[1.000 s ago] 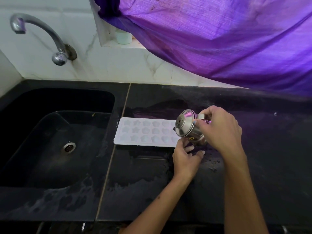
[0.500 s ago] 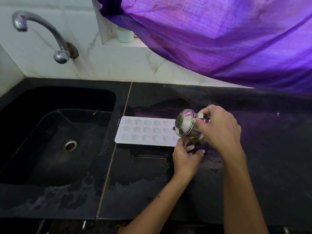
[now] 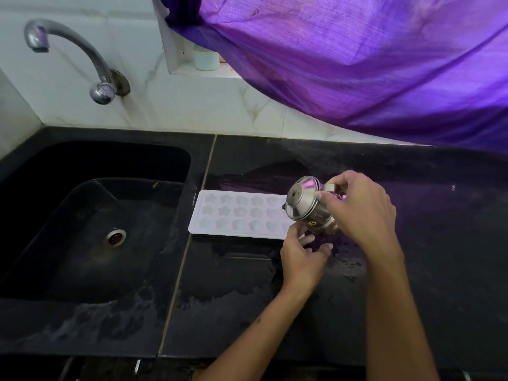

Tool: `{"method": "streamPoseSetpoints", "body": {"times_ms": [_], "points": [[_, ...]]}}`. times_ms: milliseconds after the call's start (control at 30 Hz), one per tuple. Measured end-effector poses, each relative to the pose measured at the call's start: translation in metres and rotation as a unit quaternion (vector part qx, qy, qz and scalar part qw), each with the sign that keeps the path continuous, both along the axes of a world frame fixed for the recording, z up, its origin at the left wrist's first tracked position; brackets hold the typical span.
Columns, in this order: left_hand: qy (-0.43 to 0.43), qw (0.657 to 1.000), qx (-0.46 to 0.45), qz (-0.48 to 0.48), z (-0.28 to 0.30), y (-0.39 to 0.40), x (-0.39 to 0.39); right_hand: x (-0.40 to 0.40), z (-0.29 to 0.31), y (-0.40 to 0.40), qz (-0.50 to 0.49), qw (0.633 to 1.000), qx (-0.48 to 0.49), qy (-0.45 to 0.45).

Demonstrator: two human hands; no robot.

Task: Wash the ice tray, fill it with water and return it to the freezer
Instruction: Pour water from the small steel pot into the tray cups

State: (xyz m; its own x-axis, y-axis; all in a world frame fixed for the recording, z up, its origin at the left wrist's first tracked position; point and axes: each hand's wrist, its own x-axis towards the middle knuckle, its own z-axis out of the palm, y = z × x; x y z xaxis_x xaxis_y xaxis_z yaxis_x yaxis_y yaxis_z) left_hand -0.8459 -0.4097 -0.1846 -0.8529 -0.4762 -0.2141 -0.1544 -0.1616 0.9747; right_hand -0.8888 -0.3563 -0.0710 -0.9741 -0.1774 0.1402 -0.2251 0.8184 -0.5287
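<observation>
Two hands busy: your right hand (image 3: 362,210) keeps the steel pot (image 3: 308,210) tipped over the ice tray (image 3: 236,215), flat on the bench (image 3: 412,270) beside the sink (image 3: 96,229); left hand (image 3: 302,257) open, steadying the tray's end. Nothing shifted; filling ongoing, freezer pending.

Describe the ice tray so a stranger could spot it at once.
Start at the black sink and move right across the seam onto the dark counter. The ice tray lies flat there, beside the steel jug. It alone is white, with star-shaped cavities.
</observation>
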Motion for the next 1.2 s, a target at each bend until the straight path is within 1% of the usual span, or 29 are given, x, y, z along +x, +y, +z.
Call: {"method": "streamPoseSetpoints", "body": {"times_ms": [200,333,700,1200], "points": [[0.011,1.0,-0.01,0.012,0.004,-0.004,0.003,0.0,0.002,0.0,-0.004,0.999,-0.036,-0.011],[0.008,1.0,-0.017,0.022,0.004,-0.008,0.003,0.001,0.002,-0.005,0.004,0.999,-0.042,-0.013],[-0.008,0.999,-0.014,0.044,0.0,-0.018,0.005,0.005,0.002,-0.025,0.031,0.999,0.007,-0.004],[-0.005,0.999,-0.009,0.051,-0.001,-0.019,0.003,0.005,0.001,-0.029,0.04,0.999,0.019,0.004]]}}
